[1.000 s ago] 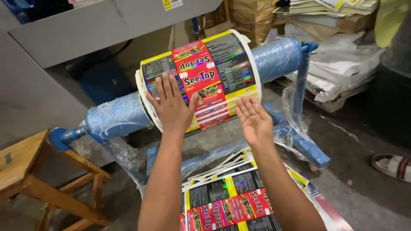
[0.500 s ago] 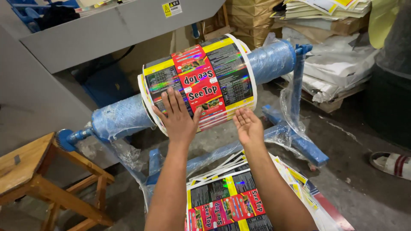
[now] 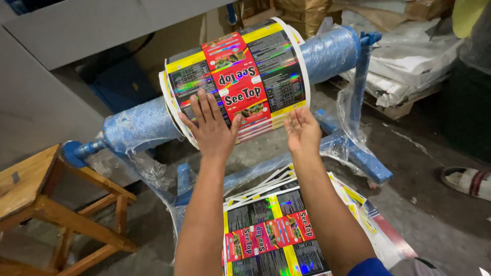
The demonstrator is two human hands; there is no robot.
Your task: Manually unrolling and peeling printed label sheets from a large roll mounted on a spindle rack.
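From the head camera, looking down: a fat roll of printed film (image 3: 240,76) (black, red and yellow panels with a holographic sheen) sits on a horizontal shaft wrapped in blue plastic (image 3: 135,125), carried by a blue metal stand (image 3: 360,76). The left hand (image 3: 212,128) lies flat on the lower front of the roll, fingers spread and palm pressed to the film, gripping nothing. The right hand (image 3: 303,132) is open too, fingers loosely together, its fingertips at the roll's lower edge; whether they actually touch the film cannot be told.

Below the forearms, a loose stack of cut printed sheets (image 3: 271,232) in the same colours lies near the foot of the stand, some edges fanned out.

The floor (image 3: 424,204) is grey, stained concrete. A wooden stool (image 3: 36,189) stands at the left, close to the shaft's end. Behind the roll runs a grey panelled wall (image 3: 66,30), and to the right are heaped plastic-wrapped bundles (image 3: 409,66). A sandalled foot (image 3: 468,180) of another person shows at the right edge.
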